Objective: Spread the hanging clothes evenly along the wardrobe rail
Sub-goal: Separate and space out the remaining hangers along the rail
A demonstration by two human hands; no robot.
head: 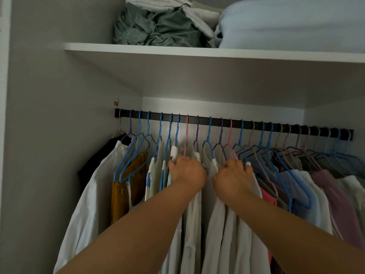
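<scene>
A black wardrobe rail (pixel 254 124) runs across the cupboard, carrying several blue, pink and purple hangers. Mostly white clothes (pixel 231 220) hang from them, with a mustard patterned garment (pixel 126 186) at the left and pink and lilac ones at the right. My left hand (pixel 187 171) is closed on the shoulder of a white garment under a pink hanger (pixel 186 135). My right hand (pixel 235 175) grips the shoulder of another white garment just to the right. A narrow gap shows between the two hands. Hangers crowd more tightly toward the rail's right end.
A white shelf (pixel 177 50) lies above the rail, holding a crumpled green cloth (pixel 158 28), white towels and a pale blue bundle (pixel 296 22). The wardrobe's left side wall (pixel 39 135) stands close to a dark garment (pixel 98 157) at the rail's left end.
</scene>
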